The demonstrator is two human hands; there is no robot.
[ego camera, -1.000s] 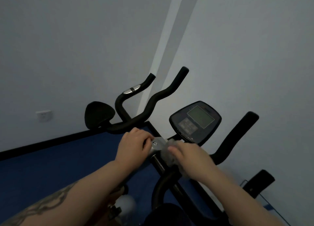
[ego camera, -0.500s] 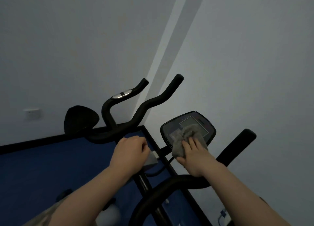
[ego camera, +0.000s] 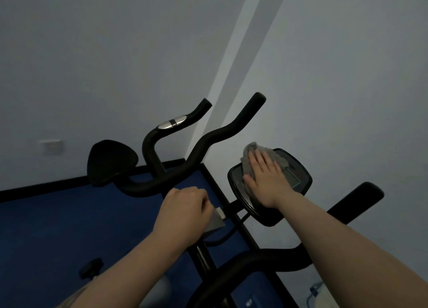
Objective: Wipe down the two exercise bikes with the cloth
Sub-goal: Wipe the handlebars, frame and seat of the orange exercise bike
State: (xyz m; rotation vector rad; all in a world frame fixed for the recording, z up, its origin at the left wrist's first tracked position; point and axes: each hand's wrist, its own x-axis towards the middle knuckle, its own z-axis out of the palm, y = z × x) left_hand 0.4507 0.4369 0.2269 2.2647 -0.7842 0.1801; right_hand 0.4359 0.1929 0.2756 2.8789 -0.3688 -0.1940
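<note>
Cloth pressed on the bike's display.
The right hand [ego camera: 266, 180] lies flat, fingers spread, pinning a crumpled grey cloth [ego camera: 254, 156] against the black rounded console screen [ego camera: 298, 180]; the left hand [ego camera: 185, 212] is fisted around the grey metal handlebar clamp [ego camera: 216, 223].

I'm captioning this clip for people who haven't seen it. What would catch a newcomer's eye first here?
First, the right hand pressed flat on a grey cloth over the bike's black console, right of centre. Next, the left hand closed around the silver clamp on the handlebar stem, low in the middle. Behind them, black handlebars curve up against the pale wall.
</note>
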